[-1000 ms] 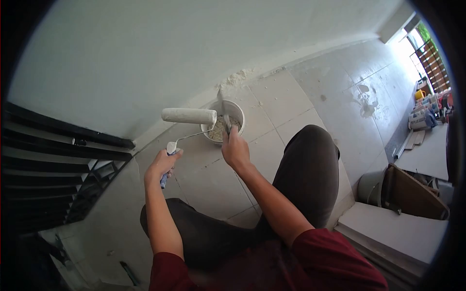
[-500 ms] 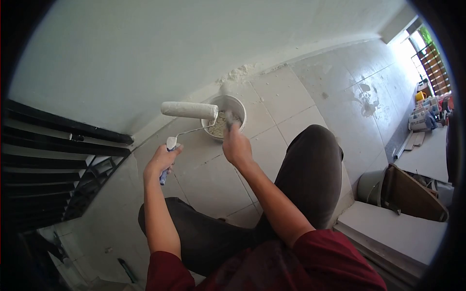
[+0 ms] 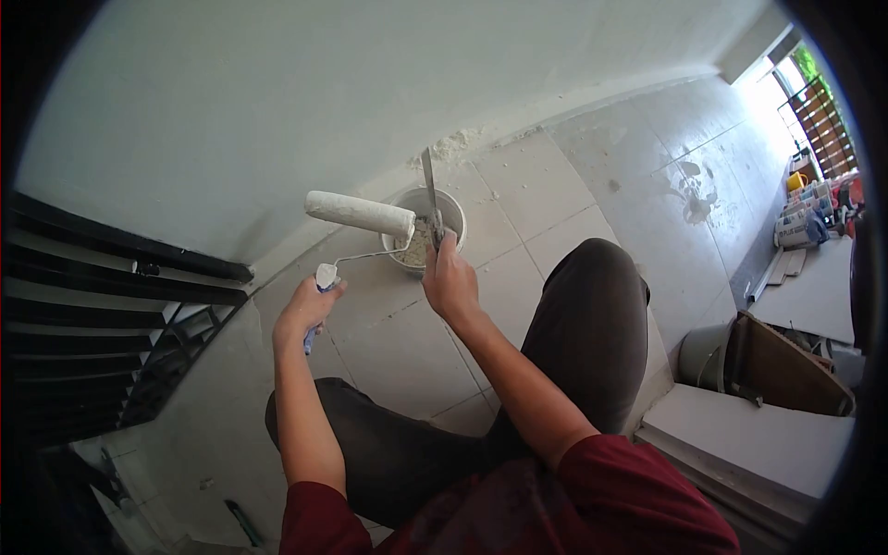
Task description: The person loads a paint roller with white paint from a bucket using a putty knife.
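My left hand [image 3: 305, 305] is closed round the handle of a paint roller [image 3: 361, 214], whose pale, coated sleeve points away to the left. The sleeve's right end hangs over the rim of a white bucket [image 3: 461, 222] on the floor. Flaky whitish bits lie inside this bucket. In my right hand [image 3: 450, 282] is a putty knife [image 3: 429, 180], its blade seen nearly edge-on and pointing up over the bucket. A small gap separates the blade from the roller sleeve. My right fingers partly hide the knife's handle.
White crumbs [image 3: 453, 145] lie along the foot of the wall [image 3: 231, 102]. A black slatted rack [image 3: 92, 305] stands at left. To the right are stacked white boards [image 3: 740, 435], a grey bucket [image 3: 705, 356] and piled bags [image 3: 803, 227]. A wet patch [image 3: 698, 191] marks the tiles.
The putty knife, blurred by motion half a second ago, now shows sharply with its blade up. The roller sleeve's right end has dipped slightly. Both hands keep their hold.
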### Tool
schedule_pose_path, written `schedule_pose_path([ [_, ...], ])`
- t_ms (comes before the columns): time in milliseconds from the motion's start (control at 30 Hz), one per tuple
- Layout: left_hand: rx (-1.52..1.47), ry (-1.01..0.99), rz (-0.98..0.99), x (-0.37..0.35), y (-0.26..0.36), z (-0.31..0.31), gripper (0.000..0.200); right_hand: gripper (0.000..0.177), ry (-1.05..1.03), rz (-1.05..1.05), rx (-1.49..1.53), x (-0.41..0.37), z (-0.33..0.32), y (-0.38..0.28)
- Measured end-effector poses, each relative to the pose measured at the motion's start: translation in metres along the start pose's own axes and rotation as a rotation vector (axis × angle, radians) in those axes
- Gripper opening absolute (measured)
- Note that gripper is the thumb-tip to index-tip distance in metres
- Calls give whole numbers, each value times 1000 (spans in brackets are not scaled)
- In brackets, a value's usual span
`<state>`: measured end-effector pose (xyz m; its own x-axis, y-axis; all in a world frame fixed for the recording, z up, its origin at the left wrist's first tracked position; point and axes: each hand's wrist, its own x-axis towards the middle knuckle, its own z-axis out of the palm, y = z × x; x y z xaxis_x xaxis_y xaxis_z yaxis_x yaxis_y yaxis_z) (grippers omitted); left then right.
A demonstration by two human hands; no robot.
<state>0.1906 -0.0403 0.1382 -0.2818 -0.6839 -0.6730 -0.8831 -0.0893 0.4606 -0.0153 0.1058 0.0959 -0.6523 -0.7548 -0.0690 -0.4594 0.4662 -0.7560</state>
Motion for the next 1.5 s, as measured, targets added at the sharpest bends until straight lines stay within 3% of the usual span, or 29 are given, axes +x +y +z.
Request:
schedule_pose_path([
  [33,-5,0,-2,1,-4,0,40,26,-4,-3,-3,1,7,10],
  [100,-60,-29,-38,6,-9,-1,40,25,-221,-23,-203,6,25,42],
  [200,-85,-22,-55,-3,-3,-6,39,26,-265,-6,-259,-2,33,51],
  [300,-81,-69,-47,-15,-8,-20,37,27,-110,9,-104,8,0,5],
  [400,-74,-164,-55,-31,-23,-33,32,27,-1,46,-11,12,0,11],
  [500,-38,-136,-34,-62,-18,-43,31,29,27,57,53,12,6,21],
  [700,-1,-51,-47,-58,-28,-32,36,26,-31,64,55,3,2,16],
  [1200,-56,-121,-171,-31,-24,-27,42,28,-124,98,115,-2,2,20],
  [1500,-122,-83,-104,-12,-13,-16,44,25,-139,54,41,-5,9,31],
])
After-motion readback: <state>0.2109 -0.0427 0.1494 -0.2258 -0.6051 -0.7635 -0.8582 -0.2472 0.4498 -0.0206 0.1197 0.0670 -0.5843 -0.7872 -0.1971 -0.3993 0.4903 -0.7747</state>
